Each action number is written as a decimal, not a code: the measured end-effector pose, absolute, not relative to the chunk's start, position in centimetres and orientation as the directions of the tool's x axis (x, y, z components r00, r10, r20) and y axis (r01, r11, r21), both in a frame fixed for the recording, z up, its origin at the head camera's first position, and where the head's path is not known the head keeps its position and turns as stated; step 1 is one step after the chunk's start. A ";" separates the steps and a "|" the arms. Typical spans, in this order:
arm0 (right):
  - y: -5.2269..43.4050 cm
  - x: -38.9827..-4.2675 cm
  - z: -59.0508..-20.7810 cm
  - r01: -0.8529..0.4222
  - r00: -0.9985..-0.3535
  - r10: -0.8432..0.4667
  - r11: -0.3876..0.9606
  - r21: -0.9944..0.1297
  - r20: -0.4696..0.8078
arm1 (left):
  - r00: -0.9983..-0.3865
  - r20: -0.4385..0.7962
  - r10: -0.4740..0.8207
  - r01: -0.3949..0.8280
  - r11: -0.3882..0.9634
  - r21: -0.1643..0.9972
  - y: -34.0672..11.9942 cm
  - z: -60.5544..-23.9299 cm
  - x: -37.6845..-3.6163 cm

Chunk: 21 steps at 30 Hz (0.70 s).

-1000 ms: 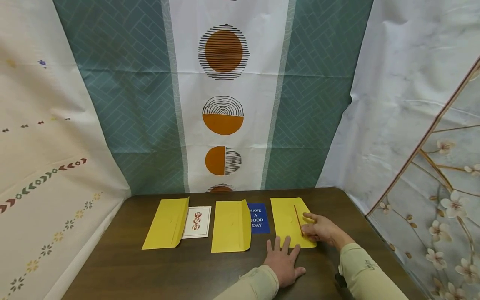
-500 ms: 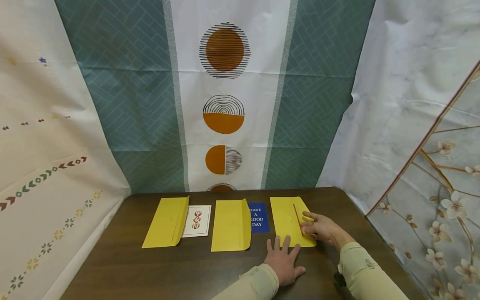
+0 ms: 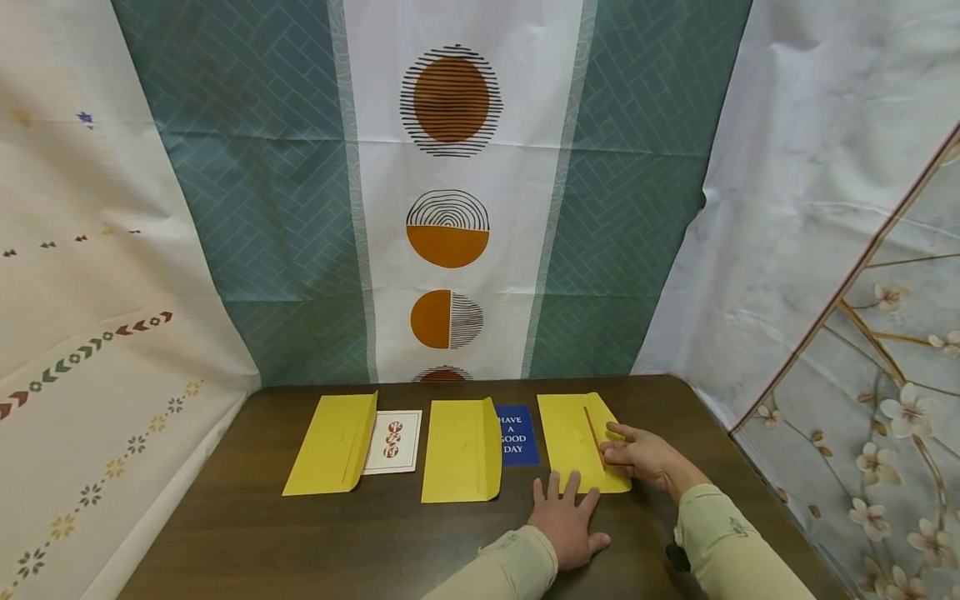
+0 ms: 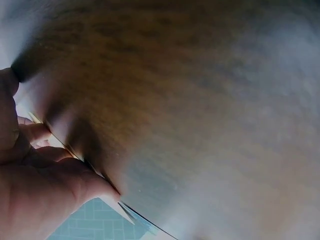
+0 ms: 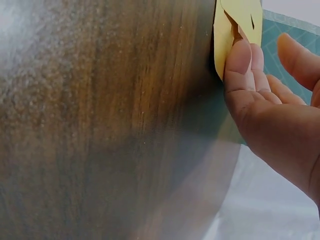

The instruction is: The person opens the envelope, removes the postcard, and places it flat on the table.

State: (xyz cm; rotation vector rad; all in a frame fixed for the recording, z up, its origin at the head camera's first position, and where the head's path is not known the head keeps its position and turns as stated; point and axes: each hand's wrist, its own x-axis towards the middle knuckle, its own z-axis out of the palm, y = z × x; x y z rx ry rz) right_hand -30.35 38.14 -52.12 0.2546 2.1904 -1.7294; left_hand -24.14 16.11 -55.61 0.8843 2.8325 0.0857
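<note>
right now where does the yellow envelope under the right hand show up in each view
Head: the rightmost yellow envelope lies on the wooden table, its right edge under the right hand.
Left wrist: only a thin yellowish edge by the left hand, perhaps the envelope; I cannot tell.
Right wrist: top right, the envelope's edge against the fingertips.
Shared landmark: the dark wood tabletop, seen in all three views.

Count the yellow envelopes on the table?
3: left envelope beside a white card, middle envelope beside a blue card, right envelope under the right hand.
</note>
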 end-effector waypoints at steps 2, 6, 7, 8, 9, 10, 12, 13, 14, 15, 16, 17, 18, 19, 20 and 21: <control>38.1 -30.5 -52.4 0.344 -0.928 -0.061 0.233 -0.910 -0.367 | -0.809 -0.144 0.569 0.559 0.822 0.110 16.0 -55.3 -24.0; 38.0 -30.6 -52.9 0.332 -0.936 -0.042 0.234 -0.914 -0.350 | -0.811 -0.133 0.570 0.560 0.822 0.104 15.9 -54.8 -23.8; 38.0 -30.6 -53.0 0.327 -0.938 -0.033 0.241 -0.914 -0.344 | -0.811 -0.132 0.570 0.561 0.821 0.102 15.9 -54.8 -23.8; 38.0 -30.6 -53.1 0.319 -0.941 -0.026 0.251 -0.914 -0.336 | -0.811 -0.131 0.571 0.562 0.821 0.102 16.0 -54.8 -23.8; 38.0 -30.5 -53.2 0.309 -0.945 -0.024 0.265 -0.913 -0.327 | -0.811 -0.129 0.571 0.562 0.821 0.102 16.0 -54.8 -23.8; 37.9 -30.5 -53.3 0.303 -0.948 -0.014 0.279 -0.911 -0.319 | -0.811 -0.128 0.571 0.562 0.821 0.102 16.0 -54.8 -23.8; 37.8 -30.5 -53.4 0.296 -0.951 0.005 0.312 -0.903 -0.309 | -0.811 -0.132 0.570 0.561 0.821 0.105 16.1 -55.0 -23.9; 37.8 -30.5 -53.4 0.295 -0.952 0.015 0.328 -0.898 -0.307 | -0.809 -0.136 0.571 0.561 0.821 0.109 16.1 -55.1 -24.0; 37.7 -30.5 -53.5 0.295 -0.952 0.026 0.345 -0.891 -0.305 | -0.809 -0.139 0.571 0.559 0.821 0.113 16.1 -55.1 -24.0; 37.6 -30.5 -53.5 0.295 -0.952 0.035 0.360 -0.885 -0.303 | -0.809 -0.143 0.570 0.558 0.822 0.115 16.1 -55.2 -24.0; 37.5 -30.5 -53.5 0.299 -0.952 0.047 0.369 -0.880 -0.303 | -0.809 -0.146 0.569 0.556 0.822 0.118 16.1 -55.3 -24.0; 37.5 -30.6 -53.5 0.303 -0.951 0.057 0.376 -0.876 -0.304 | -0.810 -0.149 0.567 0.555 0.823 0.119 16.1 -55.3 -24.0; 37.4 -30.5 -53.5 0.305 -0.950 0.066 0.381 -0.873 -0.304 | -0.811 -0.151 0.565 0.552 0.825 0.119 16.1 -55.3 -24.0; 37.4 -30.5 -53.5 0.308 -0.950 0.074 0.383 -0.871 -0.303 | -0.812 -0.154 0.563 0.549 0.827 0.124 16.1 -55.4 -24.0; 37.3 -30.5 -53.5 0.311 -0.949 0.081 0.385 -0.869 -0.303 | -0.815 -0.153 0.559 0.546 0.829 0.119 16.1 -55.5 -23.9; 37.3 -30.5 -53.5 0.312 -0.949 0.084 0.386 -0.868 -0.303 | -0.817 -0.152 0.556 0.543 0.831 0.120 16.1 -55.5 -23.9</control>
